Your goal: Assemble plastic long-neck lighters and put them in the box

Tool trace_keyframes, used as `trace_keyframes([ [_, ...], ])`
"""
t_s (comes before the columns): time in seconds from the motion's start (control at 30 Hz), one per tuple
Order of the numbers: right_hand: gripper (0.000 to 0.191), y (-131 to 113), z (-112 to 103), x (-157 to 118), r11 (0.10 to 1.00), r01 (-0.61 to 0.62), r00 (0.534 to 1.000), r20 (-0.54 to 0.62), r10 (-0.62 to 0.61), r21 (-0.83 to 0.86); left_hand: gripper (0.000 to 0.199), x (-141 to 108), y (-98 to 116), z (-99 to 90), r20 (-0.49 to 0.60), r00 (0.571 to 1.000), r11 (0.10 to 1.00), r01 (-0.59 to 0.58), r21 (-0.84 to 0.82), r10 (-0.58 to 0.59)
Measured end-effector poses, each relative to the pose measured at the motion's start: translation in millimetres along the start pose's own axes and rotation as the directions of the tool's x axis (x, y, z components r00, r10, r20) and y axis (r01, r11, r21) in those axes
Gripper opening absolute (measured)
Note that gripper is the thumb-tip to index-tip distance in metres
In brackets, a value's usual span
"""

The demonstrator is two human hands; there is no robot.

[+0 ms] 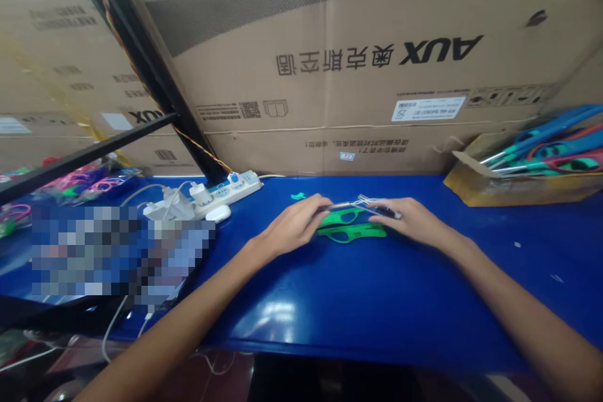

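Note:
My left hand [301,224] is closed on one end of a thin metal piece [342,206], thumb and fingers pinched together. At its other side, my right hand [407,220] pinches a grey metal piece [387,208]; the two pieces meet or cross between the hands, and their exact shape is blurred. Just below them, green plastic handles [353,233] with oval openings lie on the blue table [330,301]. A small green scrap [298,196] rests behind my left hand.
A carton [490,191] of colourful-handled tools stands at the right back. Left are a white power strip [240,187] with plugs, a white case [218,213], cables and a black metal frame [155,69]. Large cardboard boxes [301,94] wall off the back.

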State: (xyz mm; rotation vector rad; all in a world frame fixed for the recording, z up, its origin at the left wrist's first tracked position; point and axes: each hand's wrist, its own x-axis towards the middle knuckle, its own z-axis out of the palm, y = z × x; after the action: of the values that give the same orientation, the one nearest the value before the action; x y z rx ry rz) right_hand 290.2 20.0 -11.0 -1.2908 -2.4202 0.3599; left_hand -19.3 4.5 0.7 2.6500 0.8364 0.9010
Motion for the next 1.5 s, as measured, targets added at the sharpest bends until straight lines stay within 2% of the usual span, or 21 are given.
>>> trace_keyframes([
  [0.2, 0.052, -25, -3, -5, 1.0, -0.002, 0.994, 0.108, 0.004, -0.018, 0.029, -21, -2, -8.9, -0.015, 0.999, 0.994, 0.053, 0.092, -0.052],
  [0.33, 0.047, -31, -4, -6, 0.999, -0.03, 0.976, 0.215, 0.033, -0.017, 0.026, -23, -5, -13.4, -0.061, 0.998, 0.999, 0.019, 0.044, -0.016],
  [0.43, 0.044, -30, -1, -6, 1.0, -0.028, 0.973, 0.227, 0.028, -0.004, 0.022, -23, -7, -14.2, -0.076, 0.994, 0.997, 0.076, -0.002, -0.076],
  [0.53, 0.049, -32, 3, -5, 0.995, -0.003, 0.996, 0.087, -0.006, 0.098, 0.019, -24, -8, -11.4, -0.075, 0.988, 0.991, 0.134, -0.03, -0.135],
  [0.63, 0.047, -41, 8, -4, 0.976, 0.044, 0.997, -0.077, -0.028, 0.214, 0.018, -25, -8, -7.1, -0.032, 0.986, 0.985, 0.162, -0.059, -0.164],
  [0.8, 0.028, -53, 16, -5, 0.971, 0.145, 0.935, -0.348, -0.072, 0.189, 0.018, -24, -3, -3.2, 0.012, 0.99, 0.986, 0.143, -0.087, -0.142],
  [0.97, 0.024, -54, 19, -8, 0.969, 0.197, 0.897, -0.427, -0.116, 0.15, 0.017, -24, -4, -4.7, -0.003, 0.99, 0.987, 0.142, -0.077, -0.143],
  [1.1, 0.021, -55, 18, -9, 0.97, 0.202, 0.896, -0.425, -0.127, 0.137, 0.017, -24, -6, -5.6, -0.008, 0.987, 0.985, 0.161, -0.06, -0.161],
  [1.3, 0.015, -56, 12, -8, 0.981, 0.149, 0.93, -0.353, -0.097, 0.125, 0.021, -24, -4, -5.7, 0.039, 0.976, 0.974, 0.216, -0.068, -0.213],
  [1.4, 0.02, -49, 9, -8, 0.986, 0.132, 0.956, -0.276, -0.099, 0.104, 0.027, -24, -2, -5.9, 0.101, 0.963, 0.964, 0.258, -0.07, -0.25],
  [1.5, 0.024, -42, 7, -8, 0.991, 0.124, 0.981, -0.159, -0.115, 0.05, 0.026, -23, -3, -4.4, 0.16, 0.968, 0.977, 0.204, -0.062, -0.192],
])
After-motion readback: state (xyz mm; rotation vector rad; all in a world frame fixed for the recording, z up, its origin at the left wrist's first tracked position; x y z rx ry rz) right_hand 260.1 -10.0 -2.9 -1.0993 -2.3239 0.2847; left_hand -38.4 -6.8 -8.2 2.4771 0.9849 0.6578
